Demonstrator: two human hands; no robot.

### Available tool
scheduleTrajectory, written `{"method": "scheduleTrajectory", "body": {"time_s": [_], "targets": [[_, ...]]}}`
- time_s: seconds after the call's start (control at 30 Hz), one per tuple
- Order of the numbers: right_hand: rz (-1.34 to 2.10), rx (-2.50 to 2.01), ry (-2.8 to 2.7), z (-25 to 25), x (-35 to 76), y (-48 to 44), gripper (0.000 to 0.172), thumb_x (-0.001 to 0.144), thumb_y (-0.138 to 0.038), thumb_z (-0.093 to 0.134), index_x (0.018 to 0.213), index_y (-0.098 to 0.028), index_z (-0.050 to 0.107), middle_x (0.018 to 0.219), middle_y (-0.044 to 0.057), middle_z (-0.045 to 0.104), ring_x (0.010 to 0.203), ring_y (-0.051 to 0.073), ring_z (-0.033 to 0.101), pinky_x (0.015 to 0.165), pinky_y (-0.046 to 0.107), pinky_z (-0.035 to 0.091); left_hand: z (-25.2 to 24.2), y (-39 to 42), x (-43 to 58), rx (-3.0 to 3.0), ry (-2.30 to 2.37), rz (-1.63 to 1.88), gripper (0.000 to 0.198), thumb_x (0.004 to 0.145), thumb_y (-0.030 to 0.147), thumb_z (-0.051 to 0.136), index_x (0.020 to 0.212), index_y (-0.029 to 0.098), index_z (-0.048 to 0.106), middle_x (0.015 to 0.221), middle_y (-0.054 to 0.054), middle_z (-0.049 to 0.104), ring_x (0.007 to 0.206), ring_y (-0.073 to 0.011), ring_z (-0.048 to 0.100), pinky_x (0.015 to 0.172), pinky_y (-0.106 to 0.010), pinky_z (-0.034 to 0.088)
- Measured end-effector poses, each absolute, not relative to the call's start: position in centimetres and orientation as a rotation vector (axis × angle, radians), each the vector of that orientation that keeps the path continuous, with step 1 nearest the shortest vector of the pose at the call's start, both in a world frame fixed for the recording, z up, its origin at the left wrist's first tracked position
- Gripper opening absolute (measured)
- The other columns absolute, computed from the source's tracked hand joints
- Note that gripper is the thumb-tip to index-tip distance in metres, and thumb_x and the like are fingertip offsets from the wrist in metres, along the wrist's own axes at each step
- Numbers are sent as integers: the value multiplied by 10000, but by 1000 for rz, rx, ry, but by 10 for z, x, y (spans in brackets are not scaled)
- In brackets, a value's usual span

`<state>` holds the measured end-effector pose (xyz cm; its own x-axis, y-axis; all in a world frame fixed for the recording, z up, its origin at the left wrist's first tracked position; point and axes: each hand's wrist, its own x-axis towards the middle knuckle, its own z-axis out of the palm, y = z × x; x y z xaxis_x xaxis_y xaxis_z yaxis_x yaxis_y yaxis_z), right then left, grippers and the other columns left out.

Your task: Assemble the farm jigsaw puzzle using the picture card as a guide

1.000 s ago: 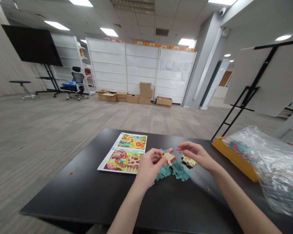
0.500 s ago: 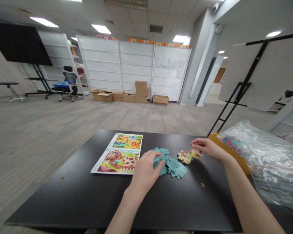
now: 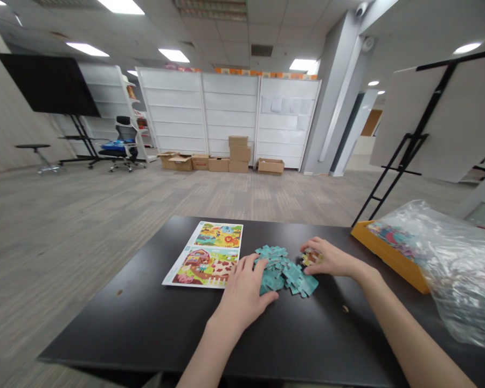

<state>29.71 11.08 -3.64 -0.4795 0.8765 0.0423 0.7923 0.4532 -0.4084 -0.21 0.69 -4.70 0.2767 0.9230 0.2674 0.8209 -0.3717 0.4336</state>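
Note:
A heap of teal-backed jigsaw puzzle pieces [image 3: 281, 269] lies on the black table [image 3: 210, 331]. My left hand [image 3: 246, 285] rests against the heap's left side, fingers apart and thumb stretched out along its near edge. On the right of the heap, my right hand [image 3: 327, 257] curls its thumb and fingers around a small cluster of picture-side-up puzzle pieces [image 3: 311, 257], partly hidden by the hand. Left of the heap lies a picture sheet [image 3: 208, 256] with a farm scene and an animal scene; my left hand overlaps its near right corner.
On the right stand a yellow box [image 3: 392, 258] holding more pieces and a big clear plastic bag [image 3: 461, 269]. A small brown scrap [image 3: 345, 309] lies near my right forearm. Beyond the table are a black easel stand [image 3: 408, 151] and cardboard boxes [image 3: 238, 156].
My right hand has come down and left, closing around the picture-side-up pieces by the heap. My left hand has shifted slightly toward me, its thumb now lower. The camera view has turned slightly left.

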Motion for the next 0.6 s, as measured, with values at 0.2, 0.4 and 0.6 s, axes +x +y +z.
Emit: {"method": "scheduleTrajectory", "body": {"time_s": [0.2,0.4,0.6], "targets": [[564,-1386,-2541,-35,287,107,336,787,-430,734,1049,-220,739,1053,89,678,960,261,655,893,365,515,-49,3,-2,2368,1631,682,585,780,344,792,1312,252,566,1437,-129,536,1340,-344,495,1104,-512,428],[580,-1437,-2484,-38,306,119,300,773,-395,710,1011,-219,757,1016,77,717,925,263,670,863,359,509,-46,4,-2,2366,1634,634,562,800,302,769,1316,244,553,1451,-127,522,1325,-339,517,1090,-499,443],[520,-1522,-2436,-45,325,127,296,734,-398,715,969,-225,763,949,62,739,875,256,670,816,339,518,-50,5,0,2366,1623,623,560,818,313,740,1335,255,533,1462,-123,505,1314,-337,529,1062,-482,465]]}}
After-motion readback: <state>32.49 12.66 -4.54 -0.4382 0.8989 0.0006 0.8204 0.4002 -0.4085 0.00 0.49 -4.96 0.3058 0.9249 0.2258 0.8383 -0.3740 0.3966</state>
